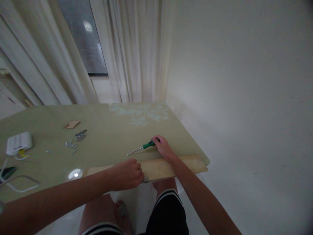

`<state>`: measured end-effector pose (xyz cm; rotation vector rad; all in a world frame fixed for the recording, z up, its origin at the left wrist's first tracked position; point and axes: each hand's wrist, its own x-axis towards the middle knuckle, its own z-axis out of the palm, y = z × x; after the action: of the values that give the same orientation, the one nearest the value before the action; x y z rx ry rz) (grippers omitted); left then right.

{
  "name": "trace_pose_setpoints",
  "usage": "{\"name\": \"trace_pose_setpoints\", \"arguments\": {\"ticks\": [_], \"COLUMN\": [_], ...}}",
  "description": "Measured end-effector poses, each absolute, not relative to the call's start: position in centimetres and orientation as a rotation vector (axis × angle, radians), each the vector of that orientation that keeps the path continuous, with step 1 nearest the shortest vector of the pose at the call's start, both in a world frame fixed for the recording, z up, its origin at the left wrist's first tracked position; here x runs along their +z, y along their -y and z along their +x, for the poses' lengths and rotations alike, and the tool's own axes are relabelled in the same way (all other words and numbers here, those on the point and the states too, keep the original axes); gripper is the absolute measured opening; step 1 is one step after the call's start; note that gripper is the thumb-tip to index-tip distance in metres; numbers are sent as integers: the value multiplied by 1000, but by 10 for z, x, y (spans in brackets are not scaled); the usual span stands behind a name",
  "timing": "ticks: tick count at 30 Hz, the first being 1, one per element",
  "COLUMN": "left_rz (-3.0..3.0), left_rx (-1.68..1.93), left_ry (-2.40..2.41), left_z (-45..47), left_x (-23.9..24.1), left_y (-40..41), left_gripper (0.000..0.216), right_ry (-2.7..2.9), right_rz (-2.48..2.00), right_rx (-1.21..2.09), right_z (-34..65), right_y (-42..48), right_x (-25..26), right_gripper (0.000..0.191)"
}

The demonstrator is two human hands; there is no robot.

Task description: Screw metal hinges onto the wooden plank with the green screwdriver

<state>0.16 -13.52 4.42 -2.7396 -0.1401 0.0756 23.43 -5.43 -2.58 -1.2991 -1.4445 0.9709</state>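
Note:
A long pale wooden board [171,164] lies along the near edge of the green table [110,130]. My left hand [127,174] is curled closed over the board's near edge, by a small metal fitting [146,179]. My right hand [163,147] rests just past the board, its fingers closed round the green handle of a screwdriver [144,147] that lies on the table, shaft pointing left.
Several loose screws and metal pins [75,140] are scattered at the middle left, with a small wooden piece [72,124] behind them. A white box [19,143], white cables [22,182] and a dark phone [8,171] sit at the left edge. Curtains hang behind; a wall stands right.

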Motion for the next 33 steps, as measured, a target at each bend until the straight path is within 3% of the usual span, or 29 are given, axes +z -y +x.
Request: {"name": "trace_pose_setpoints", "arguments": {"ticks": [10, 22, 33], "left_rz": [-2863, -2781, -2786], "left_rx": [334, -22, -2], "left_ry": [388, -90, 130], "left_z": [12, -3, 11], "left_x": [32, 61, 42], "left_y": [139, 128, 140], "left_gripper": [17, 9, 16], "right_ry": [1452, 1443, 1456], "right_rz": [-1311, -1319, -1306], "right_rx": [970, 957, 959], "right_z": [233, 233, 235], "right_y": [55, 55, 54], "right_x": [-25, -24, -27], "right_gripper": [25, 27, 29]}}
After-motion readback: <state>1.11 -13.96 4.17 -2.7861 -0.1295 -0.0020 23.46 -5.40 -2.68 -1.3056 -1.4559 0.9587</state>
